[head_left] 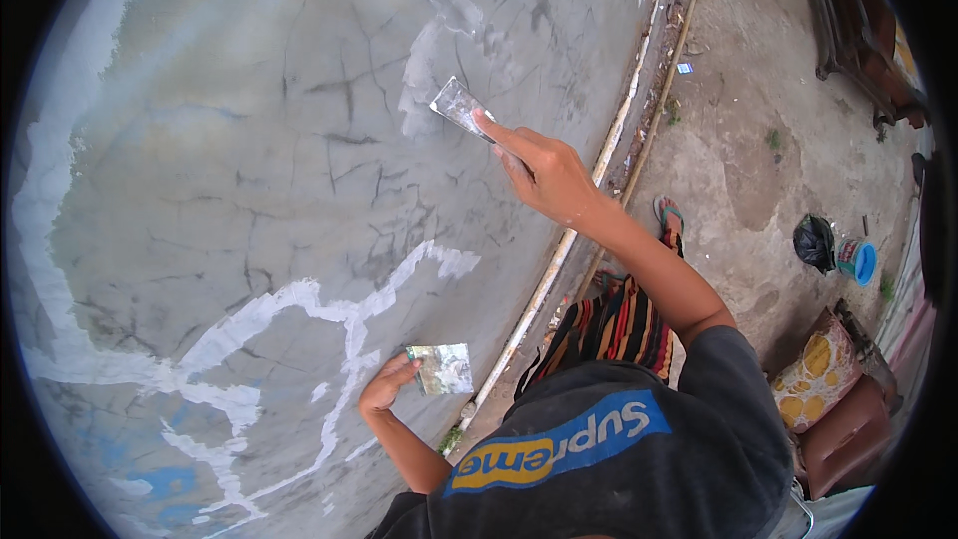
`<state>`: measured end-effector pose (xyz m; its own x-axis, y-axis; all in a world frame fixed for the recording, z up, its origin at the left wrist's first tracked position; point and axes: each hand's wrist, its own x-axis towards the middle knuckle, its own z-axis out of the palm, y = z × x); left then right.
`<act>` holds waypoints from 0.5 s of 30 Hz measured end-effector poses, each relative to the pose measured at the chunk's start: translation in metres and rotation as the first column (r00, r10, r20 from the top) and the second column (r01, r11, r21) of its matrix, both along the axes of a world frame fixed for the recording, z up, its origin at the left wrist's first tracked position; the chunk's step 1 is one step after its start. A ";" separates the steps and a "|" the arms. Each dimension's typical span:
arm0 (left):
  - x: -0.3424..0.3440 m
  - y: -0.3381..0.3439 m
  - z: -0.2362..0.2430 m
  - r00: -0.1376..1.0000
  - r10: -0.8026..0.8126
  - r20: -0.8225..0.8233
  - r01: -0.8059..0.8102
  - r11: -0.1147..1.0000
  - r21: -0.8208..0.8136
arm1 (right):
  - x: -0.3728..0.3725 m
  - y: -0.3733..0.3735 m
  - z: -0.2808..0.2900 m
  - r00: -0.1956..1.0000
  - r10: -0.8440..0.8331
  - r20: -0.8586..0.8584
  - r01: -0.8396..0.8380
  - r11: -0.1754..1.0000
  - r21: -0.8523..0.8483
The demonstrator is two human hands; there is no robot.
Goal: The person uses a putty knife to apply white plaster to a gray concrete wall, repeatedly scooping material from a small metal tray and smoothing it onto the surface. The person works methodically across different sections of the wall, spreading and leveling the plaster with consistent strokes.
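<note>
My right hand [551,178] is closed around a putty knife [455,103], with the index finger pressed along its pale-smeared blade. The blade's wide end lies at the grey wall [230,160], beside a lighter patch of filler [424,70]; whether it touches cannot be made out. Lower down, my left hand [389,385] grips the edge of a small flat square plate [445,369] smeared with whitish paste. Fine dark cracks cover much of the wall between my hands. White filler strips [299,301] branch across its lower left part.
A white pipe [611,145] and a thin brown pole [671,80] run along the wall's base. On the concrete ground [738,140] stand a blue bucket [860,262] and a black plastic bag [814,243]. A patterned cushion [820,374] and dark brown furniture [860,35] lie farther right.
</note>
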<state>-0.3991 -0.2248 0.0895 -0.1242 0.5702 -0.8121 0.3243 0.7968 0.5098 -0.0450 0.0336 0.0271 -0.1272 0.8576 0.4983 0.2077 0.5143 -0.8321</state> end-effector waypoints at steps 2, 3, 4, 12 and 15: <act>0.000 0.000 0.000 1.000 -0.003 0.010 0.003 1.000 0.004 | 0.009 -0.008 -0.008 0.991 0.080 -0.108 -0.089 0.993 -0.074; 0.001 0.000 0.001 1.000 0.003 0.012 -0.003 1.000 0.004 | 0.014 -0.011 -0.011 0.967 0.135 -0.216 -0.167 0.976 -0.139; 0.002 0.000 0.001 1.000 0.008 0.014 -0.008 1.000 0.004 | 0.021 -0.016 -0.009 0.888 0.233 -0.397 -0.340 0.913 -0.224; 0.063 0.007 -0.014 0.925 0.304 0.226 -0.347 0.919 0.188 | 0.048 -0.068 -0.008 -0.069 -0.029 -0.997 -0.980 0.191 0.062; 0.111 0.027 -0.037 0.783 0.495 0.376 -0.601 0.757 0.256 | 0.046 -0.087 -0.009 0.339 0.319 -0.885 -0.892 0.409 -0.194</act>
